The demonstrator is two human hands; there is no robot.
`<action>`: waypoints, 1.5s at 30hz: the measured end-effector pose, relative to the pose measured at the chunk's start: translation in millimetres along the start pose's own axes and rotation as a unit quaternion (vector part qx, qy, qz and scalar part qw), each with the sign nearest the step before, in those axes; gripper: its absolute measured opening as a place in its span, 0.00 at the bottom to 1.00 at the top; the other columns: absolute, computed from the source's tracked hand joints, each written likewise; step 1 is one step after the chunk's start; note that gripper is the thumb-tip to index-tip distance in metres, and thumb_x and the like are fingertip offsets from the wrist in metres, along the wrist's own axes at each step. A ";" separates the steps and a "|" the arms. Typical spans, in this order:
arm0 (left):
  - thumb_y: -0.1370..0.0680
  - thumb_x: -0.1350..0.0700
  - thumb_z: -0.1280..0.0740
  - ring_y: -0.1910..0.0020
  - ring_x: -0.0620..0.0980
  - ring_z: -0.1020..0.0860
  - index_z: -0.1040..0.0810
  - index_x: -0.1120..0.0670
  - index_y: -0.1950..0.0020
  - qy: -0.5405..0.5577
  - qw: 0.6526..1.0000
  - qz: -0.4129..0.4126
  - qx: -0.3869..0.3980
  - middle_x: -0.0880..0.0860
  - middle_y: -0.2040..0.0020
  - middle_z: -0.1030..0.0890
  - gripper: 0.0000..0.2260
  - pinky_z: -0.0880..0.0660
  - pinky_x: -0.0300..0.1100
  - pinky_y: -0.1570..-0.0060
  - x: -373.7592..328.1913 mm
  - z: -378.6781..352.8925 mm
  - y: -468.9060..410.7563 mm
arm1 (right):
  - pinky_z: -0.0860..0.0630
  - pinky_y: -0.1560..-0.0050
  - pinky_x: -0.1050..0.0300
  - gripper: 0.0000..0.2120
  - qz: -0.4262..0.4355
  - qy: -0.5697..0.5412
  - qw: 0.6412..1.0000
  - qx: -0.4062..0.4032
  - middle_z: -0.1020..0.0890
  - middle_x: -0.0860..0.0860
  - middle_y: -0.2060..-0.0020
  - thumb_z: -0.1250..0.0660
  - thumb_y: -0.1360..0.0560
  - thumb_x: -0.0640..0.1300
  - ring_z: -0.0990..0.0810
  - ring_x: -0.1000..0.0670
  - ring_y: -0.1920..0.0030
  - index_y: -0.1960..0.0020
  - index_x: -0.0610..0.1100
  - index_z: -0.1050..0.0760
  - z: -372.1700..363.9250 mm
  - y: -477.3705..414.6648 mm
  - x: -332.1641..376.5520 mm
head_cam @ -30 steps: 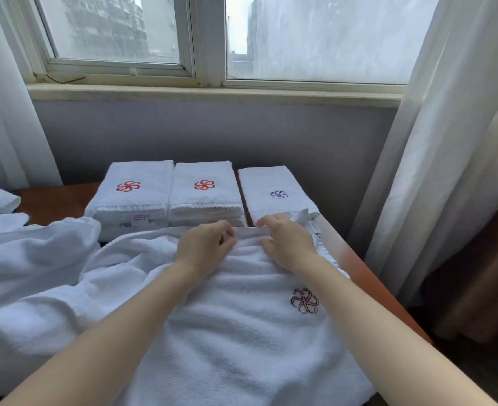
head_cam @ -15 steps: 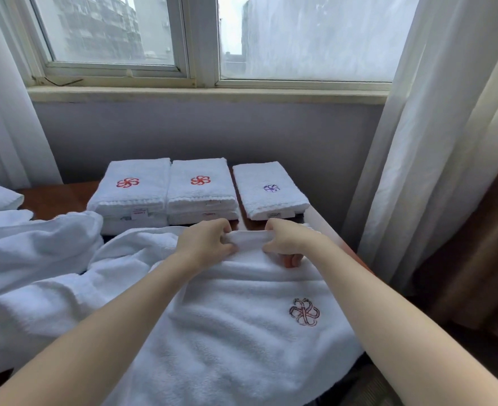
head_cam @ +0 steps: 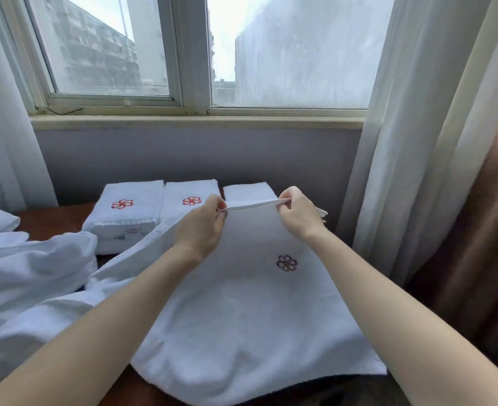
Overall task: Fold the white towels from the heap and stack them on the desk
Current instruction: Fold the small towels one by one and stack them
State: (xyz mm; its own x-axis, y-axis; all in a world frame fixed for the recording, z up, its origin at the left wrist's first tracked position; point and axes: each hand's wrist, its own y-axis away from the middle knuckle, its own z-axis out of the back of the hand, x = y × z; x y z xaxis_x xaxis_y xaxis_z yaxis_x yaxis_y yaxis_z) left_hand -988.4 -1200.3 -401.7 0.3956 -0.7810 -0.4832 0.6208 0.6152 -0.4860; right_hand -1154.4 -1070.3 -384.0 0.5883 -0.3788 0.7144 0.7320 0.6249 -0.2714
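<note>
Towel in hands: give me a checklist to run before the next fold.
1. Grip of left hand on towel far edge: ok, pinched.
2. Grip of right hand on same edge: ok, pinched.
3. Edge taut between hands: ok.
4. The logo faces up: ok.
5. Towel free of heap: cannot tell, its left side runs against it.
6. Near end resting on desk: cannot tell.

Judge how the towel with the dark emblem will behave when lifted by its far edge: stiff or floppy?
Probably floppy: the towel drapes from the edge pinched by the left hand and right hand. Likely light: fingertip pinches alone hold it. Terry pile probably resists slipping.
</note>
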 end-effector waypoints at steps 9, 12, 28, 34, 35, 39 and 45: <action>0.24 0.52 0.32 0.52 0.54 0.20 0.18 0.49 0.51 -0.093 0.995 -0.039 0.016 0.49 0.54 0.17 0.04 0.30 0.43 0.62 -1.1 -5.1 43.9 | 0.29 0.56 0.55 0.10 -0.044 0.115 0.990 0.064 0.18 0.54 0.53 0.42 0.26 0.42 0.21 0.48 0.51 0.48 0.50 0.26 -3.3 34.7 -22.3; 0.30 0.54 0.26 0.52 0.56 0.22 0.15 0.50 0.59 -0.132 0.984 -0.118 0.007 0.51 0.55 0.19 0.02 0.29 0.45 0.57 0.6 -7.6 63.1 | 0.30 0.56 0.56 0.11 -0.051 0.171 0.979 0.095 0.21 0.55 0.54 0.43 0.26 0.41 0.24 0.49 0.51 0.48 0.50 0.26 -1.5 51.9 -23.6; 0.24 0.53 0.28 0.58 0.41 0.21 0.15 0.47 0.48 0.023 0.977 -0.095 0.190 0.42 0.56 0.18 0.06 0.24 0.36 0.54 3.5 -11.8 96.1 | 0.44 0.26 0.46 0.19 0.034 0.241 0.953 0.178 0.31 0.47 0.32 0.46 0.18 0.48 0.38 0.46 0.27 0.30 0.46 0.32 -36.4 111.6 -43.5; 0.23 0.52 0.32 0.51 0.38 0.21 0.17 0.43 0.49 0.015 0.994 -0.044 0.096 0.40 0.53 0.18 0.06 0.24 0.39 0.50 18.6 41.7 95.6 | 0.40 0.28 0.53 0.21 0.102 0.086 0.986 0.101 0.28 0.50 0.29 0.42 0.20 0.43 0.34 0.50 0.28 0.28 0.48 0.31 -61.1 107.8 6.5; 0.22 0.52 0.32 0.52 0.38 0.21 0.17 0.44 0.49 0.010 0.996 -0.039 0.077 0.40 0.53 0.18 0.06 0.24 0.39 0.50 24.7 55.6 94.6 | 0.38 0.29 0.54 0.21 0.109 0.048 0.987 0.107 0.28 0.51 0.29 0.41 0.20 0.44 0.33 0.51 0.28 0.28 0.48 0.30 -68.2 108.1 22.9; 0.21 0.52 0.33 0.53 0.39 0.21 0.17 0.47 0.46 -0.019 0.999 0.021 0.041 0.42 0.50 0.17 0.07 0.24 0.40 0.51 60.1 111.4 92.4 | 0.33 0.34 0.58 0.20 0.167 -0.031 0.975 0.140 0.25 0.51 0.31 0.38 0.21 0.43 0.28 0.52 0.32 0.29 0.47 0.29 -101.9 108.3 87.6; 0.20 0.52 0.37 0.51 0.45 0.21 0.19 0.45 0.46 -0.043 0.986 0.159 0.001 0.45 0.48 0.18 0.08 0.25 0.42 0.50 133.0 175.7 111.1 | 0.24 0.39 0.53 0.16 0.241 -0.076 0.945 0.208 0.18 0.49 0.40 0.38 0.21 0.42 0.20 0.51 0.42 0.34 0.49 0.24 -157.3 107.0 178.0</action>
State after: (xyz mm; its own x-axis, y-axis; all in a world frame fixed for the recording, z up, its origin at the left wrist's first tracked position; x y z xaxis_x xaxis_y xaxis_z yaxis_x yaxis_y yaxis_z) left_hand -747.9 -1254.7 -392.0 0.6266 -0.5553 -0.5469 0.4575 0.8301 -0.3188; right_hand -917.2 -1178.2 -387.3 0.7394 0.1005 0.6658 0.1749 0.9262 -0.3341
